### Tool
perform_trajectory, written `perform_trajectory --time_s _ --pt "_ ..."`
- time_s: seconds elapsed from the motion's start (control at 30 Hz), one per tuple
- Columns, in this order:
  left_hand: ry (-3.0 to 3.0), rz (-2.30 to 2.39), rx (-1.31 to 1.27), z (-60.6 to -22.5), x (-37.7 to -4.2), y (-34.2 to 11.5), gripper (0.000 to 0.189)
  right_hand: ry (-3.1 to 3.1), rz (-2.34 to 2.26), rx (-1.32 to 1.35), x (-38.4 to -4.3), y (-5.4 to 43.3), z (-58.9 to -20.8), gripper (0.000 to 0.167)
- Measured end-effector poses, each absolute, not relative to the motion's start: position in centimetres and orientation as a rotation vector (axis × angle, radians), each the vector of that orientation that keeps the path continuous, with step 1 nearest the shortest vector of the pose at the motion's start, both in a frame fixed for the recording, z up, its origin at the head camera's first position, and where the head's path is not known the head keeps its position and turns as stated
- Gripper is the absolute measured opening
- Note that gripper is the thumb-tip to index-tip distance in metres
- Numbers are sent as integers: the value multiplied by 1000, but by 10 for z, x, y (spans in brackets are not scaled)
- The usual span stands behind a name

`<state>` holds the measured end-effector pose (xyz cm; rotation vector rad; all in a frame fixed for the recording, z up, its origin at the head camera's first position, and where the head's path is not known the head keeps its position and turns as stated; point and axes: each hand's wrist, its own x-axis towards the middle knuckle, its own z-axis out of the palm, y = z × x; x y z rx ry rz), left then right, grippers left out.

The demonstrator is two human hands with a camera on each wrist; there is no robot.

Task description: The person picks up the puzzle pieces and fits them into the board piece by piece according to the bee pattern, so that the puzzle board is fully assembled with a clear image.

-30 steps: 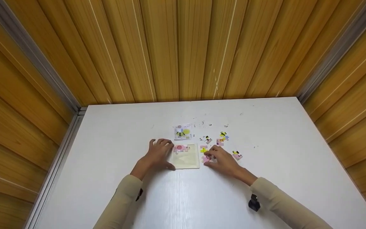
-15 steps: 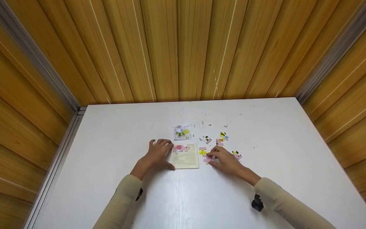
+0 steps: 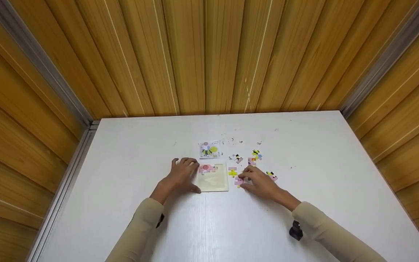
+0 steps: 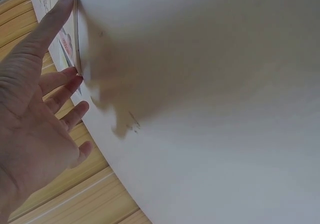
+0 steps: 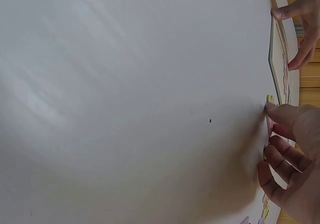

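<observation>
My left hand (image 3: pixel 183 175) rests spread along the left side of a pale square puzzle tray (image 3: pixel 213 185), thumb near its lower corner and fingertips near the upper one. In the left wrist view those fingertips touch the tray's edge. A joined strip of pink puzzle pieces (image 3: pixel 206 168) lies in the tray's upper left. To the right of the tray, my right hand (image 3: pixel 259 183) pinches a pink puzzle piece (image 3: pixel 239 181) between thumb and finger, low over the table. A yellow and pink puzzle piece (image 3: pixel 232 171) lies between that hand and the tray.
Above the tray lies a picture card (image 3: pixel 209 150) with a bee. More loose pieces sit to the right: a black and white piece (image 3: pixel 238 158), a yellow and blue piece (image 3: pixel 256 154), a pink piece (image 3: pixel 252 161) and another piece (image 3: pixel 271 175). Wood-look panels (image 3: pixel 187 65) stand behind the white table (image 3: pixel 140 142).
My right hand has shifted slightly right with the pink piece, away from the tray. The yellow and pink piece shows more fully. My left hand has stayed at the tray.
</observation>
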<state>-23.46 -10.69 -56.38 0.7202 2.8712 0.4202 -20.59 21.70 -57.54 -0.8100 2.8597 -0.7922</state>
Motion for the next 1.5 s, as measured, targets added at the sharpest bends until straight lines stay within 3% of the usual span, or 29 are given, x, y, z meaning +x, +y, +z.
perform_trajectory --time_s 0.4,0.7,1.5 --pt "2860 418 724 -563 -235 -106 97 2863 -758 -848 -206 218 -574 22" --pt "2860 406 720 -566 -235 -107 97 2798 -721 -922 -207 223 -572 33" --pt "2880 423 735 -565 -233 -107 97 2804 -780 -897 -212 220 -568 28"
